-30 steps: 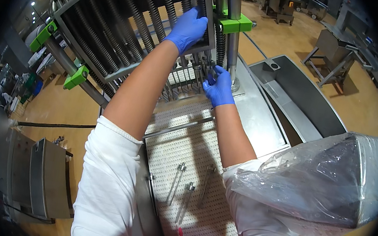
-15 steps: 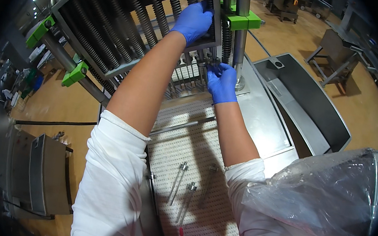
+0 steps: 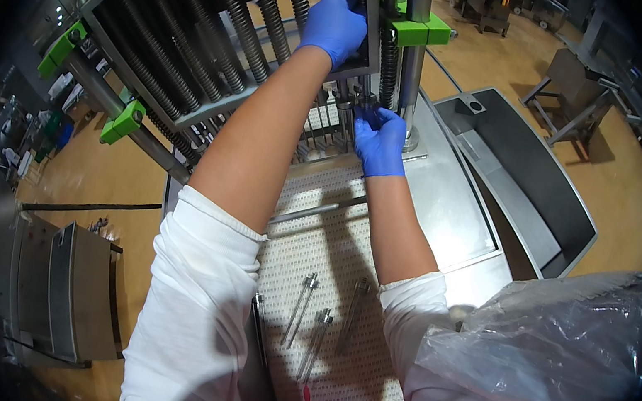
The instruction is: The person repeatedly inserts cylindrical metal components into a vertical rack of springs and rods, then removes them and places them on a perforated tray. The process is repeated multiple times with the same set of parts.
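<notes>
My left hand, in a blue glove, is closed inside the metal frame of a machine, among its upright coil springs; what its fingers grip is hidden behind it. Below the frame's right corner my right hand, gloved too, has its fingers curled around a small metal fitting above thin needles. On the white patterned conveyor belt beneath my arms lie several needle pieces, each with a round metal head and thin prongs.
Green clamps hold thick steel posts beside the frame. A bar crosses the belt. To the right are a flat steel panel and a long grey trough. Clear plastic covers part of my right side.
Both hands keep their places at the frame and fitting. The view has shifted slightly, and my left forearm appears a little farther right.
</notes>
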Motion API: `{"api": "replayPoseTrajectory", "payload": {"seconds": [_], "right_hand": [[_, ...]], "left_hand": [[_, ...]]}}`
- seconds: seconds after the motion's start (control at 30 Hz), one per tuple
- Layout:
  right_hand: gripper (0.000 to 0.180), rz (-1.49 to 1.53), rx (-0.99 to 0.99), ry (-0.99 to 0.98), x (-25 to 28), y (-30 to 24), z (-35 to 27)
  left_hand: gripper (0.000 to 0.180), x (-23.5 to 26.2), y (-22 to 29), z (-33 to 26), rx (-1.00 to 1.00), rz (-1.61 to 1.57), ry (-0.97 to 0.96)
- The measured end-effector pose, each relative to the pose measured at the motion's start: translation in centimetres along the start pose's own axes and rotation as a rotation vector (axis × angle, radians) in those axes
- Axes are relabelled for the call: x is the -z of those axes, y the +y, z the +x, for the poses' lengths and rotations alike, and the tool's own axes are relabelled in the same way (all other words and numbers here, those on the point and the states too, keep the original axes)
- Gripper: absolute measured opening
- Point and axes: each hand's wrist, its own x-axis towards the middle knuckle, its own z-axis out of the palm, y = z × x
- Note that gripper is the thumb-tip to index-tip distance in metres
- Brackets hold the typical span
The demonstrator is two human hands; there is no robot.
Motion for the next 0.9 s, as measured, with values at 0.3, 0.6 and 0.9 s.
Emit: {"api": "replayPoseTrajectory", "payload": {"seconds": [0.3, 0.6, 0.9], "right_hand": [[0.017, 0.084, 0.003, 0.029, 0.0, 0.3, 0.8], [0.025, 0.138, 0.064, 0.039, -0.8, 1.1, 1.3], [0.028, 0.099, 0.126, 0.048, -0.2, 1.0, 0.8]], "left_hand": [[0.032, -0.3, 0.0, 0.2, -0.052, 0.068, 0.034], [0.037, -0.6, -0.8, 1.2, -0.062, 0.116, 0.0], [0.027, -2.2, -1.1, 1.7, -0.075, 0.134, 0.036]]}}
